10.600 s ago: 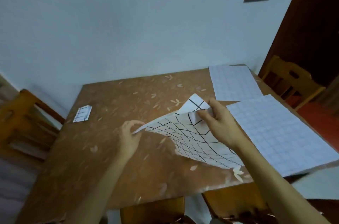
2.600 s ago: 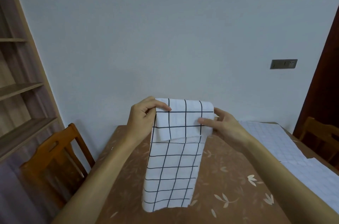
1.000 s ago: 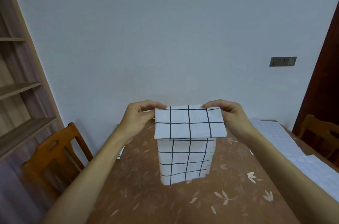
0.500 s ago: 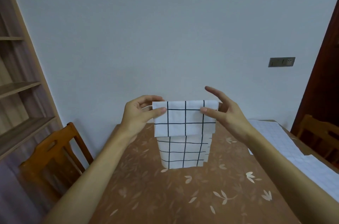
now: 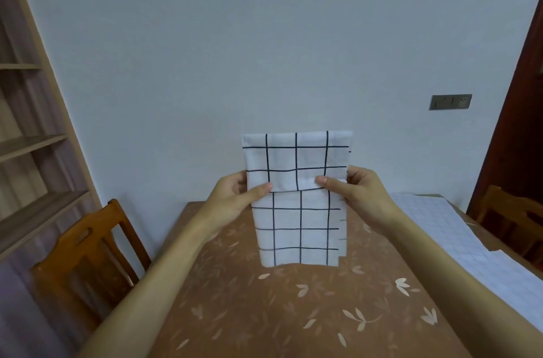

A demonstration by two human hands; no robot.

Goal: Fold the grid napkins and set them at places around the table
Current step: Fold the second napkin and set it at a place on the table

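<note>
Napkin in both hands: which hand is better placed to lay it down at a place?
Probably left: the left hand pinches the napkin at its left edge, and bare table shows beside the left chair; unfolded napkins cover the right side below the right hand.

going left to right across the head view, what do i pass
bookshelf → wooden chair → left hand → grid napkin, held up in both hands → right hand → unfolded grid napkins on the table → second wooden chair
</note>
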